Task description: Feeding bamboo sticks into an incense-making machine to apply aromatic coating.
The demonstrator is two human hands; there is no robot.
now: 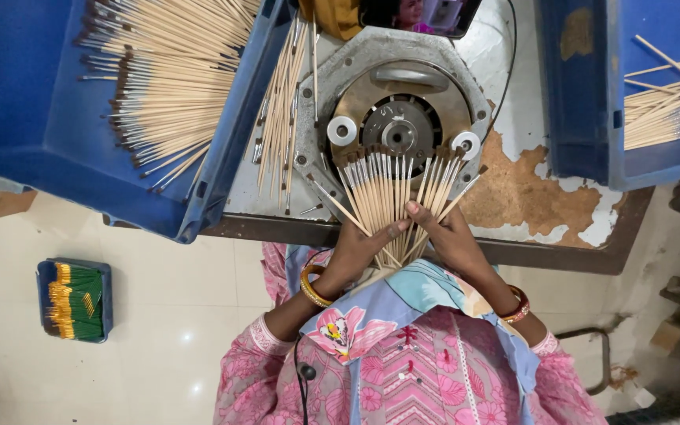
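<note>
My left hand [356,248] and my right hand [450,236] together grip a fanned bundle of thin bamboo sticks [383,193]. The sticks spread upward against a round metal machine head [395,126] with two white rollers [342,131]. My thumbs press on the lower part of the fan. Gold bangles [312,287] sit on my left wrist, red ones on my right.
A blue crate [33,118] of sticks with dark tips lies at upper left. Loose sticks [281,110] lean between it and the machine. Another blue crate [584,94] with sticks is at right. A small tray of green sticks [76,301] sits on the floor. The worn table edge [560,252] runs before me.
</note>
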